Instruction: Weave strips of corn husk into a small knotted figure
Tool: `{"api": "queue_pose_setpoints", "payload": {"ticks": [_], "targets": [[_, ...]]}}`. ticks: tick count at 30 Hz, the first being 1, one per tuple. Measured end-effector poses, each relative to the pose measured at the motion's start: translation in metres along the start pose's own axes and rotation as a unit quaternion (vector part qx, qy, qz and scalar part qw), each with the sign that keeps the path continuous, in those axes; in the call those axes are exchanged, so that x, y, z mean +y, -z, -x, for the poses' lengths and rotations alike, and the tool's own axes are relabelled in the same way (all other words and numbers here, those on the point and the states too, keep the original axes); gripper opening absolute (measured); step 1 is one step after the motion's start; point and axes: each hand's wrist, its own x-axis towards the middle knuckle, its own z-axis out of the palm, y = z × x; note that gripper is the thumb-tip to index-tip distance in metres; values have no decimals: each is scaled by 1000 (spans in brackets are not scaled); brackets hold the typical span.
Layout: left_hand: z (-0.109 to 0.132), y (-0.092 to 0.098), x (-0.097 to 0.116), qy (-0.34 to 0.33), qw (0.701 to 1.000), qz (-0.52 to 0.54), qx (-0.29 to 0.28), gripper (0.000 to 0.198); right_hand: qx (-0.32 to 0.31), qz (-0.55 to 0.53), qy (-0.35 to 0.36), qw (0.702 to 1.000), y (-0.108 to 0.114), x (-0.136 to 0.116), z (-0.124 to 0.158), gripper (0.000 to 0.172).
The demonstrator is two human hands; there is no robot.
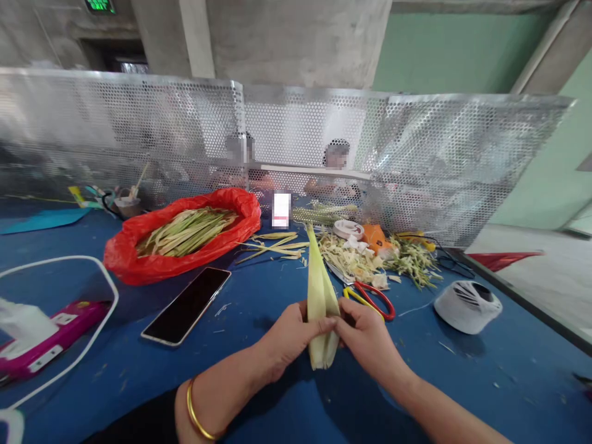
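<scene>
A pale green corn husk (317,277) stands upright between my two hands, its pointed tip up and its cut end down. My left hand (296,330) grips its left side, the thumb lying across the front. On the other edge, my right hand (363,327) pinches the husk with thumb and fingers, close to the left thumb. The fingers behind the husk are partly hidden. Just beyond my right hand lie scissors (370,299) with red and yellow handles, beside a heap of husk scraps (354,262).
A red plastic bag (124,265) holds long green strips. Nearby are a dark-screened phone (187,305), a magenta tissue pack (60,336), a white cable (108,277), a tape roll (348,230) and a white thread spool (462,311). A perforated metal screen (185,123) stands behind, with people beyond it.
</scene>
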Motion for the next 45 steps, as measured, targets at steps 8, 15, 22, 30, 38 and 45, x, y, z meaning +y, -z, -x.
{"api": "queue_pose_setpoints", "payload": {"ticks": [8, 15, 22, 30, 38, 45], "targets": [[-5, 6, 4, -24, 996, -9, 84, 20, 82, 6, -11, 997, 15, 6, -6, 23], [-8, 12, 6, 29, 989, 76, 124, 32, 141, -41, -50, 988, 30, 9, -18, 21], [-26, 54, 30, -65, 941, -222, 246, 27, 148, -149, -112, 971, 40, 9, -29, 23], [-20, 51, 38, -309, 801, -406, 315, 53, 68, -149, -74, 984, 26, -4, -24, 25], [-11, -7, 22, -159, 961, -192, 122, 41, 5, -67, 23, 997, 3, 8, -16, 31], [-13, -11, 28, -164, 950, -196, 179, 20, 21, -12, 50, 998, 6, 5, -14, 30]]}}
